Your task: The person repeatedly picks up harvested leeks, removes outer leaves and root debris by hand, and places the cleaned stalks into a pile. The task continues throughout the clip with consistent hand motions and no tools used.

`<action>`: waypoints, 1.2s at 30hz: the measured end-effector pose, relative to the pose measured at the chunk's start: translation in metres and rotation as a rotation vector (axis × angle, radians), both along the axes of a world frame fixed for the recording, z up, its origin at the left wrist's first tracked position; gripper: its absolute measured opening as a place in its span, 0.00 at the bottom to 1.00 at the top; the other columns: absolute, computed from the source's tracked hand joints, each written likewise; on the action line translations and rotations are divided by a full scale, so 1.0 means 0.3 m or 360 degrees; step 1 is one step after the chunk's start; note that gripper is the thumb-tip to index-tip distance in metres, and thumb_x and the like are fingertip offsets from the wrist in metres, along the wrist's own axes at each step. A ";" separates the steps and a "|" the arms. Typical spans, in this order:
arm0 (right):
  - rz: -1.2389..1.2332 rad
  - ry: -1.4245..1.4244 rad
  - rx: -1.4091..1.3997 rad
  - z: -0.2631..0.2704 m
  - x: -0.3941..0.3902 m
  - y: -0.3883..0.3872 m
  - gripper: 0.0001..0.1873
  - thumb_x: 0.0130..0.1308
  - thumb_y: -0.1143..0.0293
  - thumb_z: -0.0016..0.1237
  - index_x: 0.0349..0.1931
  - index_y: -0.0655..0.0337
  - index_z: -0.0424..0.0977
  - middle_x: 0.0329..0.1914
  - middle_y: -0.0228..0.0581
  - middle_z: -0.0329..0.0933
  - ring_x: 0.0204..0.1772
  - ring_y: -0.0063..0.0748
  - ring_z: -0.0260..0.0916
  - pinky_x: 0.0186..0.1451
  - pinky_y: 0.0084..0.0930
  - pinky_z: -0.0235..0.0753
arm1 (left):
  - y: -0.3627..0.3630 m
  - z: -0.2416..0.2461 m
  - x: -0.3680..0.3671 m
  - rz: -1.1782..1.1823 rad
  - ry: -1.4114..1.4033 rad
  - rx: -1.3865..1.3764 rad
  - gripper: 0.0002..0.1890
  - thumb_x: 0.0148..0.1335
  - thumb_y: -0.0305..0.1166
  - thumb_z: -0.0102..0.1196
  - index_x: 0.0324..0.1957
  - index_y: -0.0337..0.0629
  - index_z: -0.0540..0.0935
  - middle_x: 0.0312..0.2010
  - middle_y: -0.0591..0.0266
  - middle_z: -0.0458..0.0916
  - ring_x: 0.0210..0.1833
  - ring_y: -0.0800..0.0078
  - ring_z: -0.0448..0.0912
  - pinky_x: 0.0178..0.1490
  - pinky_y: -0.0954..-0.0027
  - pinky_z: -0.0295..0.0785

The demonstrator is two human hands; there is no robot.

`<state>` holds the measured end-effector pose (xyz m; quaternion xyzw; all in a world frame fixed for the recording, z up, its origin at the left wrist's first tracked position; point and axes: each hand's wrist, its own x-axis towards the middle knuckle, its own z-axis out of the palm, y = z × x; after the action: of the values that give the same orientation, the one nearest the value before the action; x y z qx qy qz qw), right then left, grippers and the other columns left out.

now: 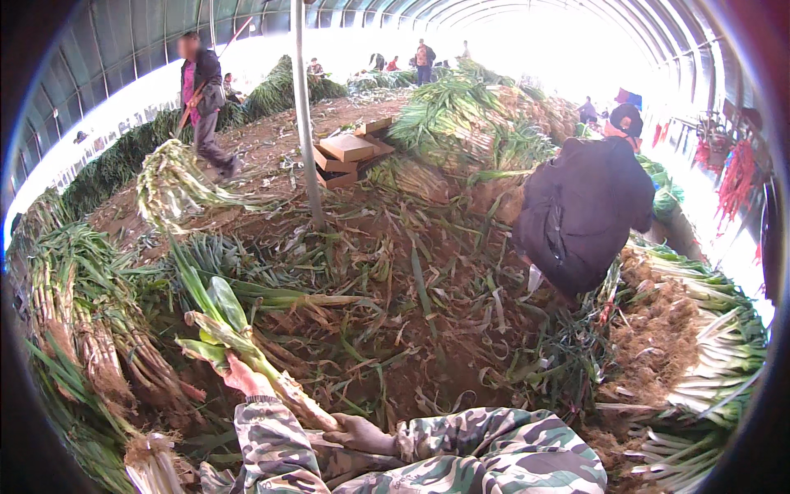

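A thick Welsh onion stalk [295, 395] with green leaves and ragged, dry outer layers slants across my lap. My left hand [245, 378] is closed around its leafy upper part. At the pale lower end, my right hand [363, 434], which looks dark or gloved, grips the stalk. Untrimmed Welsh onions [92, 346] with brown roots are heaped at my left. A paler root end of a bundle [151, 460] lies nearer, at the lower left. To my right are rows of cleaned white onions [710, 370], their brown roots [657, 327] facing me.
Torn leaves [395, 309] litter the soil ahead. A metal post [305, 123] stands beyond, beside cardboard boxes [349, 148] and a large onion heap [453, 117]. A person in a dark jacket [583, 204] bends at the right; another [203, 92] walks with a pole, near a leaf pile [173, 179].
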<state>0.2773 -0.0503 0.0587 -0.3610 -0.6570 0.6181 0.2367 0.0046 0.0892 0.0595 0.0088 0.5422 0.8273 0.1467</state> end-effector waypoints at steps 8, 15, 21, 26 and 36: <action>0.0000 0.0503 -0.0385 0.088 -0.031 0.053 0.20 0.65 0.64 0.52 0.53 0.66 0.70 0.46 0.32 0.75 0.48 0.20 0.68 0.51 0.23 0.71 | -0.110 0.090 0.090 -0.0310 0.1134 -0.0015 0.18 0.59 0.36 0.60 0.45 0.33 0.77 0.36 0.58 0.80 0.38 0.72 0.75 0.42 0.72 0.70; -0.0229 0.0331 -0.0494 0.146 -0.098 0.131 0.19 0.63 0.72 0.53 0.52 0.70 0.69 0.35 0.31 0.75 0.34 0.15 0.68 0.36 0.16 0.71 | -0.210 0.150 0.183 -0.1000 0.0667 -0.0191 0.15 0.63 0.31 0.57 0.49 0.34 0.76 0.40 0.65 0.81 0.41 0.77 0.75 0.46 0.74 0.69; -0.0283 -0.0041 -0.0114 0.005 -0.139 0.171 0.23 0.59 0.68 0.55 0.55 0.60 0.69 0.36 0.42 0.79 0.36 0.30 0.75 0.41 0.27 0.75 | -0.409 0.160 0.294 -0.1596 0.0907 -0.0175 0.16 0.63 0.25 0.53 0.53 0.39 0.75 0.40 0.58 0.81 0.43 0.74 0.76 0.50 0.72 0.69; -0.0477 -0.0062 0.0281 -0.041 -0.149 0.388 0.20 0.61 0.64 0.51 0.52 0.61 0.71 0.35 0.47 0.78 0.33 0.41 0.77 0.38 0.33 0.75 | -0.597 0.216 0.403 -0.1950 0.0741 -0.0423 0.15 0.64 0.34 0.55 0.52 0.44 0.76 0.41 0.60 0.77 0.44 0.71 0.74 0.48 0.70 0.71; -0.0178 0.0265 -0.0884 0.197 0.140 0.414 0.16 0.66 0.57 0.48 0.37 0.63 0.73 0.23 0.29 0.71 0.18 0.18 0.67 0.18 0.16 0.65 | -0.470 0.099 -0.073 -0.1461 -0.0261 -0.0572 0.28 0.61 0.56 0.53 0.45 0.38 0.77 0.40 0.59 0.82 0.40 0.70 0.80 0.44 0.70 0.73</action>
<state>0.3193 0.0738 0.1178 -0.3956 -0.4200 0.7878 0.2155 -0.0173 -0.0519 0.0893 0.1561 0.6031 0.5689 0.5369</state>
